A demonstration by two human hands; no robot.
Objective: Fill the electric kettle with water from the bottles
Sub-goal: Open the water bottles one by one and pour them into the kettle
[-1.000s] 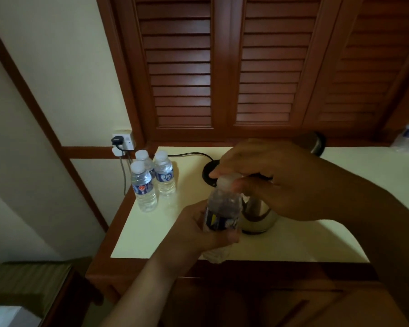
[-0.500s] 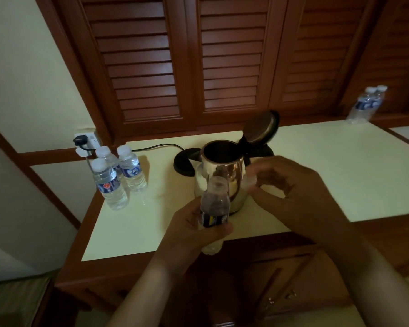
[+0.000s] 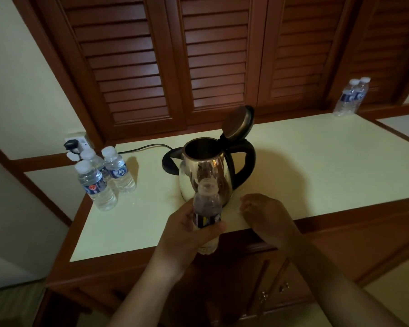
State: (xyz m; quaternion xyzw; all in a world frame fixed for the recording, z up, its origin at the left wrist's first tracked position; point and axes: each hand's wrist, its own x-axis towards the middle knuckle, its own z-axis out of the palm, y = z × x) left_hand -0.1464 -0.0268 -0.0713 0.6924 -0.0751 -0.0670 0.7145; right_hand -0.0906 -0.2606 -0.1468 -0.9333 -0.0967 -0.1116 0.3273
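Head view: left hand (image 3: 189,234) clamps the uncapped bottle (image 3: 207,208) mid-body (thin, squeezable plastic, likely); right hand (image 3: 267,215) curled, contents unclear.

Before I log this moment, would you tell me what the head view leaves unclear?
- Cap: the right hand curls low by the counter edge; whether it holds the cap is hidden by its fingers.
- Kettle inside: too dark to show any water.
- Held bottle: the label is mostly covered by the left hand.
- Far bottles: too small and blurred to read.
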